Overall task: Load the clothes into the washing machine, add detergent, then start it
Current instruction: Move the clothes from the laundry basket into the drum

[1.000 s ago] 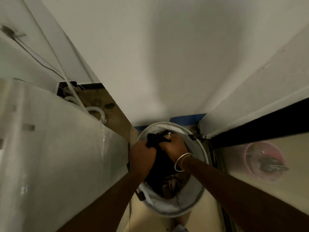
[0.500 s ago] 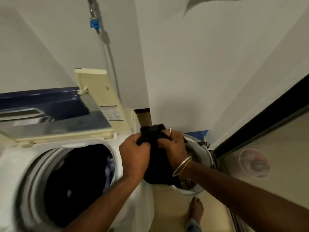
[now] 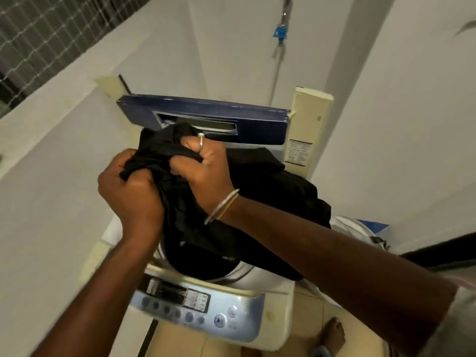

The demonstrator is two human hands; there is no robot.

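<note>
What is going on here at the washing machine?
A person is loading laundry. The left hand and the right hand both grip a bundle of black clothing, fingers curled into the fabric, and hold it over the open drum of a top-loading washing machine. The blue lid stands raised behind the bundle. The clothing is not yet released, and nothing touches the control panel at the front. No detergent shows in this view.

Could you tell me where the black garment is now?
Centre of the head view: the black garment, gripped by the left hand and right hand, hangs over the open washing machine, before its raised lid.
</note>
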